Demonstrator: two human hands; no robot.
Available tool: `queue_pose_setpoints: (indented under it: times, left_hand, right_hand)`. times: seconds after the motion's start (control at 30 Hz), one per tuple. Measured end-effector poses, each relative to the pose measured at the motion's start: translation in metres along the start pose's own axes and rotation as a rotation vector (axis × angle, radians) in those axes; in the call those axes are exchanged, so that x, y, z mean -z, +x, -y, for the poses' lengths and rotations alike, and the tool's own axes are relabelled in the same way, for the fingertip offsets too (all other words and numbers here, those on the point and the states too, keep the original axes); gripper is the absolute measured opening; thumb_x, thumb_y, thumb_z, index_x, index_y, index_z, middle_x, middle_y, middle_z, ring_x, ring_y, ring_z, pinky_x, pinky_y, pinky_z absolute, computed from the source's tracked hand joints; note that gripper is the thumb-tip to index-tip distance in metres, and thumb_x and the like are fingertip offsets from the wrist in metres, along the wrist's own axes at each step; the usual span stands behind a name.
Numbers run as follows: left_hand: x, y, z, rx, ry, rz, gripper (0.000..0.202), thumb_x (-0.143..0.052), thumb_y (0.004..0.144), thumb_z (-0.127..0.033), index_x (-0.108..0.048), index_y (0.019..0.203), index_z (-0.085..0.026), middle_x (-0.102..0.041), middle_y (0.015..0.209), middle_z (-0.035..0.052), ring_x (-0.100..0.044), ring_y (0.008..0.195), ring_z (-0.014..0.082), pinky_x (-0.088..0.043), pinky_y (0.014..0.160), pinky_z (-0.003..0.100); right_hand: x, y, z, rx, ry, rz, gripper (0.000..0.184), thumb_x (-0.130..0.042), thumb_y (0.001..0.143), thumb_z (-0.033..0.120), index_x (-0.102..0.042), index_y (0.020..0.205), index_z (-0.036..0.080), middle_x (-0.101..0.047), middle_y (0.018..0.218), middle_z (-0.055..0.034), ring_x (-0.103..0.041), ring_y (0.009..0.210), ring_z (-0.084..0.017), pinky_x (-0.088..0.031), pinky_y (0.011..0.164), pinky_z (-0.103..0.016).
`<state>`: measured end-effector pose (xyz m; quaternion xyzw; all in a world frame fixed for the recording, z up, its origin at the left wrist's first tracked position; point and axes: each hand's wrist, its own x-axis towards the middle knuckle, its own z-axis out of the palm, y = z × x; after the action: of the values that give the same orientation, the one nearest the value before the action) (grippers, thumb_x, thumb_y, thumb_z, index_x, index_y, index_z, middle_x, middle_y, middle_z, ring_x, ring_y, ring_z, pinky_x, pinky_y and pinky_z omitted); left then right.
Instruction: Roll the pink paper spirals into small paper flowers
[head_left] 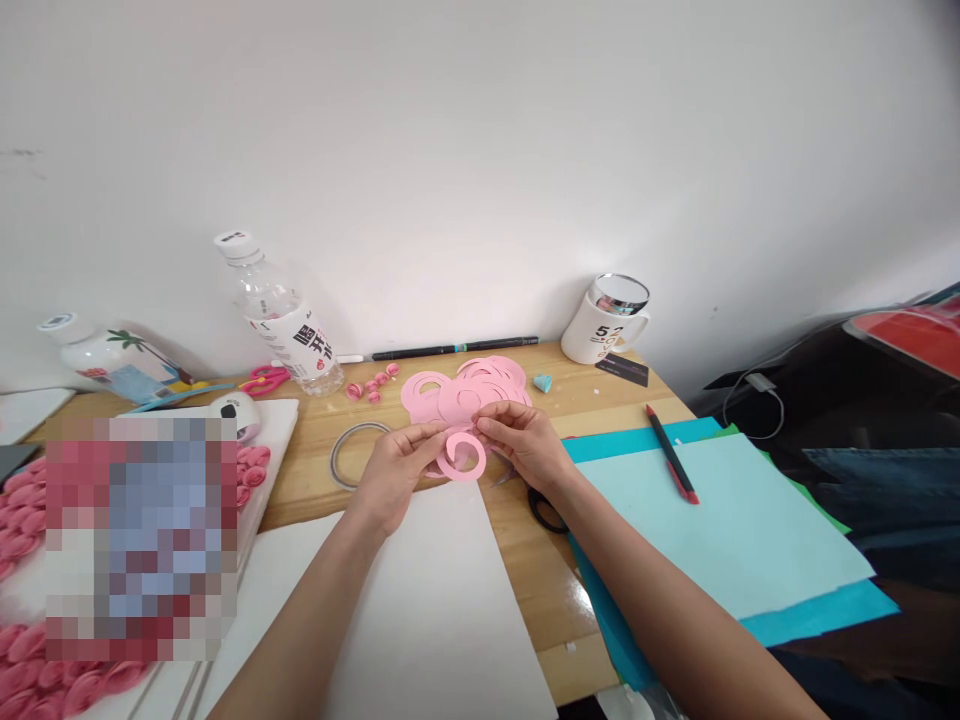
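A pink paper spiral [472, 466] hangs between my two hands above the table. My left hand [405, 462] pinches its left side with thumb and fingers. At the spiral's upper right, my right hand [523, 438] is closed in a pinch on its end. Just behind them lies a heap of pink paper spirals [495, 377]. Several small rolled pink paper roses [373, 387] sit to the left of the heap, and a small rolled blue paper piece [542, 383] sits to its right. Black-handled scissors [547, 512] lie partly hidden under my right wrist.
A water bottle [289, 325], tape ring [335, 460] and pink scissors [264, 380] are at left. A mug [600, 325] stands by the wall. Coloured paper [720, 540] with a pen [670, 450] lies right; a white board [442, 600] lies in front. Pink roses [22, 510] cover a board at left.
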<state>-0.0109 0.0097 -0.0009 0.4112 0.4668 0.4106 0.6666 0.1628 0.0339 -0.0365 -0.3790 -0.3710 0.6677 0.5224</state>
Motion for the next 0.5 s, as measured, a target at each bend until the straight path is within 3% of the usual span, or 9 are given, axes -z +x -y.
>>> queue_pose_setpoints:
  times: [0.2,0.4,0.5]
  left_hand:
    - [-0.0009,0.0000,0.0010,0.003,0.041,0.033,0.030,-0.068,0.069,-0.036,-0.071,0.091,-0.016,-0.070,0.086,0.0077,-0.060,0.073,0.0144,-0.050,0.070,0.029]
    - [0.0003,-0.0006,-0.0029,0.000,-0.024,-0.011,0.031,-0.070,0.068,-0.035,-0.071,0.090,-0.013,-0.070,0.086,0.0087,-0.061,0.073,0.0166,-0.052,0.070,0.032]
    - [0.0006,-0.0002,-0.0029,-0.007,-0.036,-0.020,0.031,-0.071,0.067,-0.035,-0.071,0.088,-0.013,-0.070,0.086,0.0086,-0.061,0.074,0.0171,-0.052,0.069,0.031]
  right_hand:
    - [-0.0013,0.0000,0.0001,0.021,0.025,-0.031,0.016,-0.079,0.058,0.024,-0.068,0.067,0.018,-0.064,0.061,0.0027,-0.057,0.056,-0.007,-0.046,0.057,-0.019]
    - [-0.0049,-0.0019,0.0048,0.024,0.024,0.056,0.019,-0.074,0.065,0.030,-0.072,0.080,0.019,-0.068,0.076,-0.0015,-0.061,0.073,-0.010,-0.049,0.078,-0.025]
    - [-0.0043,-0.0021,0.0044,0.027,-0.003,0.053,0.021,-0.075,0.063,0.030,-0.072,0.081,0.020,-0.069,0.076,-0.0018,-0.062,0.074,-0.012,-0.050,0.078,-0.028]
